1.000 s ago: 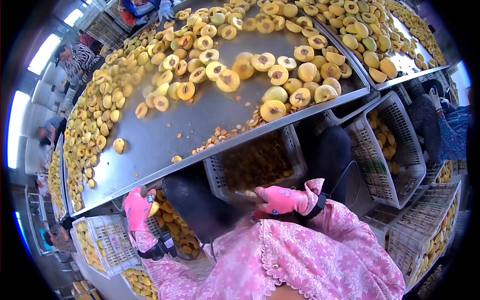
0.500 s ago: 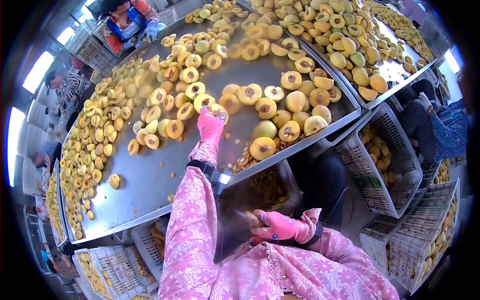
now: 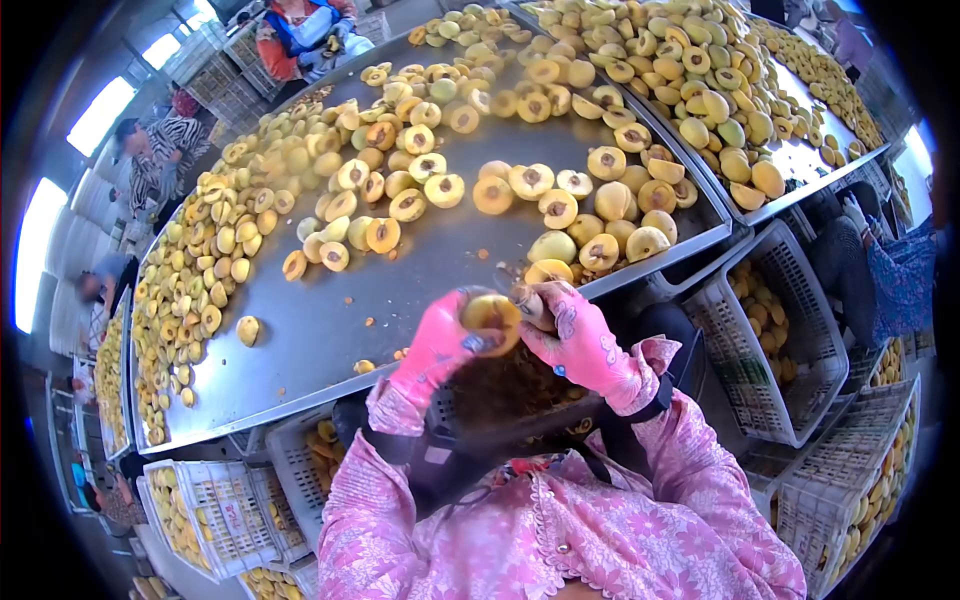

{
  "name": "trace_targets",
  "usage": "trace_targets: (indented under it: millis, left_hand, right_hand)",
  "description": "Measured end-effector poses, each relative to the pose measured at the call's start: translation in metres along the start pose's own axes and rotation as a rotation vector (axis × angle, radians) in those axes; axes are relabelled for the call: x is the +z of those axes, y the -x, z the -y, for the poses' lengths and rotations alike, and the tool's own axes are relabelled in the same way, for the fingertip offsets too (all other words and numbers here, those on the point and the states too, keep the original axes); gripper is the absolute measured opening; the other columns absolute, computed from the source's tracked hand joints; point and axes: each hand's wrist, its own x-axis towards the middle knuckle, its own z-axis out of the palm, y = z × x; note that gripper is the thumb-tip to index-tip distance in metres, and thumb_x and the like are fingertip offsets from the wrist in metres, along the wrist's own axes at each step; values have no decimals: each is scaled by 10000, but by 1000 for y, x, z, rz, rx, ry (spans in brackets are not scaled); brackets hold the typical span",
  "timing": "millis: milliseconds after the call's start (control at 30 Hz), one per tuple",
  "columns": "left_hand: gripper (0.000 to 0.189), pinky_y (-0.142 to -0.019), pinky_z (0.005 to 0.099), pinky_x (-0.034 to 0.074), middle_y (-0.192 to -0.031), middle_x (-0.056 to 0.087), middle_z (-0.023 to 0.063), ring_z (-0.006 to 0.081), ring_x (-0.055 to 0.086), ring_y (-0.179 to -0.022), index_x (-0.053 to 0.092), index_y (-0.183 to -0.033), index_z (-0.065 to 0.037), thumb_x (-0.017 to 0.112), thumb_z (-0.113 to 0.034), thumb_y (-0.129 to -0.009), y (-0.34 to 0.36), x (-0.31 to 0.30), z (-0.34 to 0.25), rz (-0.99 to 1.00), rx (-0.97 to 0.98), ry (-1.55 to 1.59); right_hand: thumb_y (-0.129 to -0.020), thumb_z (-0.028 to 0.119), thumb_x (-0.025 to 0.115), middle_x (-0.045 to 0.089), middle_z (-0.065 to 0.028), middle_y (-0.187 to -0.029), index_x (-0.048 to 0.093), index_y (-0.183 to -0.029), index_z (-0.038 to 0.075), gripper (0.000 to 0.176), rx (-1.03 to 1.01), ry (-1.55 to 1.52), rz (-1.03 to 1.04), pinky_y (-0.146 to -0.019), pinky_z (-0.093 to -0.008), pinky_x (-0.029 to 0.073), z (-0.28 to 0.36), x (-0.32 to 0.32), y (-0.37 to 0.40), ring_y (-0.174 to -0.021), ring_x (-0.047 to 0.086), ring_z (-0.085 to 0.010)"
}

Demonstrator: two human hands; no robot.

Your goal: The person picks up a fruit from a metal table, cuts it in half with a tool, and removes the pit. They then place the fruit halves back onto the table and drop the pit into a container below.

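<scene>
Head view: one wide-angle camera, worn on my head.
It faces forward and down, close above my left hand (image 3: 440, 350) and right hand (image 3: 585, 345), with the table (image 3: 320, 320) just beyond.

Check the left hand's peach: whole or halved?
Halved: the peach in left hand shows its cut face; tool in right hand meets it.

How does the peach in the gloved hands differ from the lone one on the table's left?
The held peach is raised in the left hand, right hand touching it; the lone peach lies untouched on the table. The held peach looks orange, the lone peach paler. Both are yellow-toned.
</scene>
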Motion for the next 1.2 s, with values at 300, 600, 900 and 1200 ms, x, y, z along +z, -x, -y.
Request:
trace_targets:
  millis: [300, 600, 900, 1200]
  left_hand:
    - [410, -829, 260, 457, -1007, 611, 34, 109, 564, -901, 570, -1094, 12, 682, 6, -699, 47, 21, 4, 4, -12, 310]
    - [460, -866, 289, 456, -1072, 602, 72, 152, 574, -954, 539, -1169, 13, 697, -45, -741, 56, 31, 40, -74, -28, 479]
    - [460, -861, 295, 468, -1066, 598, 76, 161, 573, -969, 530, -1166, 6, 710, -64, -748, 62, 27, 35, -126, -11, 290]
    - [351, -804, 349, 504, -992, 615, 85, 227, 612, -878, 552, -1123, -22, 636, -95, -790, 70, 23, 45, -228, -143, 884]
  right_hand:
    - [-752, 125, 661, 589, -191, -862, 547, -968, -7, 277, 121, -27, 122, -735, -379, 463, -1, 30, 19, -822, 573, -372]
    - [-755, 146, 637, 536, -161, -775, 543, -890, 32, 200, -18, -5, 108, -644, -391, 438, 3, 32, 19, -723, 524, -354]
    - [-771, 140, 645, 550, -124, -777, 575, -908, 4, 205, 62, -70, 170, -664, -343, 444, -16, 47, 22, -714, 519, -249]
    - [-841, 141, 605, 562, -1, -685, 593, -914, 6, 154, 554, -759, 344, -507, -202, 398, 44, 8, 13, -548, 507, -70]
